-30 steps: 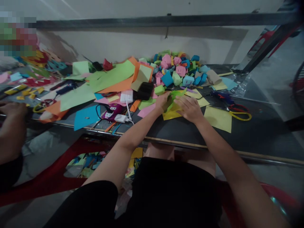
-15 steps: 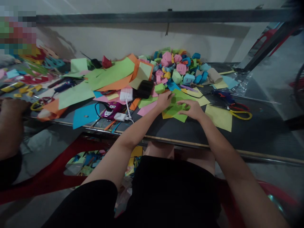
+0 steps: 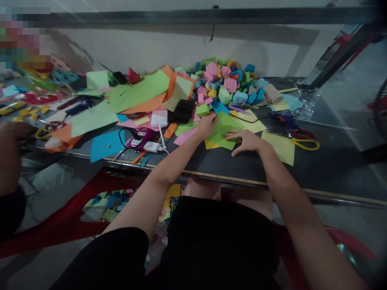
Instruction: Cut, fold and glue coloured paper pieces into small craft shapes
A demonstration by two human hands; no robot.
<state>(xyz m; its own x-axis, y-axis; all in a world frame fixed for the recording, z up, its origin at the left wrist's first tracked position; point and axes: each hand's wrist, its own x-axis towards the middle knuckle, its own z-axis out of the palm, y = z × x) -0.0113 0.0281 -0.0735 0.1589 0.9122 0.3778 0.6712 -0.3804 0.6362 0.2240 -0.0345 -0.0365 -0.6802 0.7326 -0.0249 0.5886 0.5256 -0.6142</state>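
We saw the green paper sheet (image 3: 225, 128) lying flat on the dark bench (image 3: 317, 171), over a yellow sheet (image 3: 211, 144). The left hand (image 3: 208, 123) pressed flat on the sheet's left edge, fingers spread and gripping nothing. The right hand (image 3: 246, 140) rested on its near right corner, fingers splayed and likewise unclenched. The two hands sat apart with the green sheet between them. Just behind lay the pile of folded paper cubes (image 3: 226, 84), close to the sheet's far edge. To the right a pale yellow sheet (image 3: 279, 147) and the scissors (image 3: 304, 139) lay near. The bench's front edge (image 3: 229, 180) ran just beneath the wrists, with bare dark surface there.
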